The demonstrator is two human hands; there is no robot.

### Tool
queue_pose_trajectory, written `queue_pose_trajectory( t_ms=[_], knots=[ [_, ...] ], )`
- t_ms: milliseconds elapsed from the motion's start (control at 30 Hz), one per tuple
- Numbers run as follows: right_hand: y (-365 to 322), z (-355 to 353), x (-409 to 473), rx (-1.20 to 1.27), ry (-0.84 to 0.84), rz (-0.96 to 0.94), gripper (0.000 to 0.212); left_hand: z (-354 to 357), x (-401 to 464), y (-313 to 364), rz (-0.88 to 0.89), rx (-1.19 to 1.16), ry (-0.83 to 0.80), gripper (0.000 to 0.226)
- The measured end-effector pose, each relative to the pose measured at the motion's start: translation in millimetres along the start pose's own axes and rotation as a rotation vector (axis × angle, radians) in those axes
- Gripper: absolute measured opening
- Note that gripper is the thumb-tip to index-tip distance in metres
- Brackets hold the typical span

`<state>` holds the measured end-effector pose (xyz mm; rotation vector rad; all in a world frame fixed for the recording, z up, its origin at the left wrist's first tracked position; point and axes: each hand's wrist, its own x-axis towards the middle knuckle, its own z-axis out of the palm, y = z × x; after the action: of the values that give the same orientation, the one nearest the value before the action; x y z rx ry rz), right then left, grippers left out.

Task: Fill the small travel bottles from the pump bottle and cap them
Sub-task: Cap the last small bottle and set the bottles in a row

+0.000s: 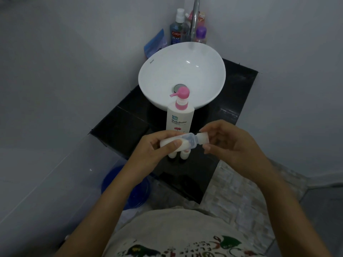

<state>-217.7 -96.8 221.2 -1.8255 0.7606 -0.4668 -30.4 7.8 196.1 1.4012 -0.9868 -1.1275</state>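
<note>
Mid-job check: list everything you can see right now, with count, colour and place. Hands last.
small travel bottle with white cap: one, filled white, held sideways between both hands
other small travel bottles: two, white, on the counter below the held one, partly hidden
white pump bottle with pink pump: one, upright between the basin and the hands
round white basin: one, on the counter
black tiled counter: one, in the corner
chrome tap: one, behind the basin
toiletry bottles: several, blue and purple among them, behind the basin
blue packet: one, left of the basin
blue bucket: one, on the floor, left
left hand: on the bottle body
right hand: on the cap
</note>
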Motion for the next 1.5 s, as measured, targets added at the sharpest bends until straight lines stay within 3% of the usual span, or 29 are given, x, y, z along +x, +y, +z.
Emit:
queue_pose_trajectory(
  t_ms=[67, 167, 233, 367, 467, 600, 767, 833, 967, 1100, 1200, 1367, 1500],
  knots=[
    [-1.9, 5.5, 3.4, 0.021, 0.065, 0.016, 0.022, -0.2, 0.8, 0.7, 0.017, -0.008, 0.01, 0.033],
    [-3.8, 12.0, 7.7, -0.065, 0.146, 0.087, 0.053, -1.4, 2.9, 1.5, 0.024, -0.004, 0.019, 0.027],
    [-5.4, 11.3, 8.6, -0.088, 0.139, 0.094, 0.058, -2.7, 3.7, 2.1, 0.032, 0.009, 0.017, 0.024],
    [-5.6, 1.5, 7.4, -0.03, 0.027, 0.011, 0.043, -5.0, 4.8, 2.8, 0.045, 0.003, 0.031, 0.022],
    [-7.8, 3.3, 8.6, -0.001, 0.043, 0.005, 0.023, -5.4, 4.6, 2.7, 0.048, -0.012, 0.027, 0.024],
    [-10.4, 9.5, 12.0, -0.104, 0.098, 0.093, 0.054, -5.8, 4.6, 3.0, 0.052, -0.015, 0.019, 0.025],
    [-7.0, 2.3, 11.6, -0.035, -0.049, -0.014, 0.034, -9.2, 5.2, 1.5, 0.056, -0.04, 0.021, 0.026],
    [-7.5, 5.9, 12.4, -0.029, -0.003, 0.004, 0.026, -9.3, 4.5, 0.3, 0.06, -0.038, 0.016, 0.026],
    [-11.0, 11.2, 13.9, -0.112, 0.086, 0.081, 0.048, -8.2, 4.3, 0.5, 0.058, -0.038, 0.012, 0.024],
    [-10.3, 0.9, 9.7, -0.035, -0.005, -0.005, 0.033, -8.6, 3.8, 1.5, 0.055, -0.025, 0.025, 0.021],
    [-9.0, 4.2, 10.0, -0.003, 0.022, 0.001, 0.017, -8.0, 3.4, 0.6, 0.042, -0.016, 0.027, 0.026],
    [-9.2, 3.5, 10.4, -0.021, -0.001, 0.01, 0.037, -6.8, 2.0, -1.2, 0.02, -0.038, 0.044, 0.022],
    [-6.3, 7.0, 10.0, 0.029, -0.002, -0.006, 0.018, -7.6, 1.0, 2.2, 0.025, -0.036, 0.037, 0.021]
  ],
)
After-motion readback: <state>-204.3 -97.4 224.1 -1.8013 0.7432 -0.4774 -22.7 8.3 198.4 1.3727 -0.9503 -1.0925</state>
